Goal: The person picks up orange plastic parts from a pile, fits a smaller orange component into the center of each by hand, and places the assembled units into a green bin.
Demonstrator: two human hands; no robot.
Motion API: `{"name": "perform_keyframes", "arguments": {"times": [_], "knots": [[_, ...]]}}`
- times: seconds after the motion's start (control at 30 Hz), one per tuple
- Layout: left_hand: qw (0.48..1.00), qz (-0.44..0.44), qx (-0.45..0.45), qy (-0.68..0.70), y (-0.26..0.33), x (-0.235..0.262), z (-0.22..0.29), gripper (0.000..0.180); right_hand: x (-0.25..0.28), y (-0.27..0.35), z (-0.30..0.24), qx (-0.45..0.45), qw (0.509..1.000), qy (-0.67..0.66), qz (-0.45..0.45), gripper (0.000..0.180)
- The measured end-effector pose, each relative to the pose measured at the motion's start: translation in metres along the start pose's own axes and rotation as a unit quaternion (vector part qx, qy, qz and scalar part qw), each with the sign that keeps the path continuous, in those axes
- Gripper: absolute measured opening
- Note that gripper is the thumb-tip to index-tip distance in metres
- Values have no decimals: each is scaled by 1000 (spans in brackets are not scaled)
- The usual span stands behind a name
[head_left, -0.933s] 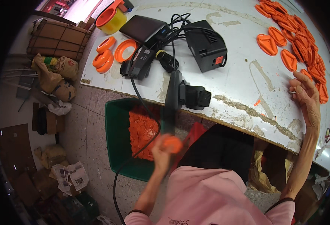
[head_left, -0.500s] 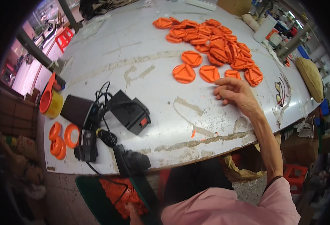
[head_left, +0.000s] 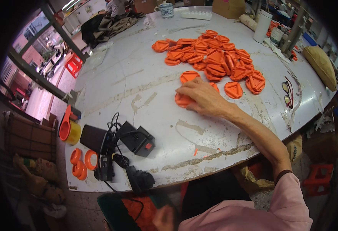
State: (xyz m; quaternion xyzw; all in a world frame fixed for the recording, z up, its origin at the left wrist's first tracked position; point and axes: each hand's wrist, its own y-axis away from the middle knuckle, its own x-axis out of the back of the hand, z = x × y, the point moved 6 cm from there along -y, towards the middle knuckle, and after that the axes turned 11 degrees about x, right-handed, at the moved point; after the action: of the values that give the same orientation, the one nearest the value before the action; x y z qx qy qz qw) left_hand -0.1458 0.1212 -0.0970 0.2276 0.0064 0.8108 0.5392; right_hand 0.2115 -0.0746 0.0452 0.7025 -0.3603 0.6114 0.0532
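Note:
My right hand (head_left: 204, 97) reaches over the table, fingers and thumb closed around a round orange plastic disc (head_left: 182, 101) lying at the near edge of the group. Just beyond it is another orange disc (head_left: 189, 76) with a raised triangle, and one more disc (head_left: 233, 90) lies to the right. A heap of such discs (head_left: 215, 57) spreads behind them. My left hand (head_left: 164, 218) is low at the bottom edge, beside a dark green bin (head_left: 109, 208) holding orange pieces (head_left: 140, 211). Motion blurs its fingers, so their grip cannot be made out.
Black chargers (head_left: 136, 140) and tangled cables sit at the table's near left. Beside them are orange rings (head_left: 91, 159) and a yellow tape roll (head_left: 73, 134) with an orange holder. Eyeglasses (head_left: 288, 92) lie at right; a white bottle (head_left: 263, 26) stands farther back.
My right hand has moved left and closed on a disc. My left hand has come out of the orange pieces, toward the right side of the bin. The whole view has shifted.

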Motion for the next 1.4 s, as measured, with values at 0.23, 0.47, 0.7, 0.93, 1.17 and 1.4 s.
{"name": "perform_keyframes", "arguments": {"times": [0.23, 0.47, 0.7, 0.93, 1.17, 1.4], "knots": [[956, -65, -286, 3, -8, -62, 171, 25, -8, 33, 0, -14, 999, 12, 42, 35], [957, -74, -276, 44, -75, -117, 244, 36, 9, 48, 9, -88, 996, -17, -4, 43], [954, -23, -254, -157, -140, -147, 258, 54, 16, 47, 10, -87, 991, -99, 2, 61], [959, -28, -248, -137, -166, -151, 239, 54, 7, 46, 17, -65, 986, -146, 51, 67], [974, -66, -216, -1, -161, -150, 242, 53, 24, 48, 14, -30, 964, -261, 50, 69], [956, -162, -121, 214, -163, -146, 236, 51, 28, 46, 21, -68, 898, -434, 26, 69]]}}
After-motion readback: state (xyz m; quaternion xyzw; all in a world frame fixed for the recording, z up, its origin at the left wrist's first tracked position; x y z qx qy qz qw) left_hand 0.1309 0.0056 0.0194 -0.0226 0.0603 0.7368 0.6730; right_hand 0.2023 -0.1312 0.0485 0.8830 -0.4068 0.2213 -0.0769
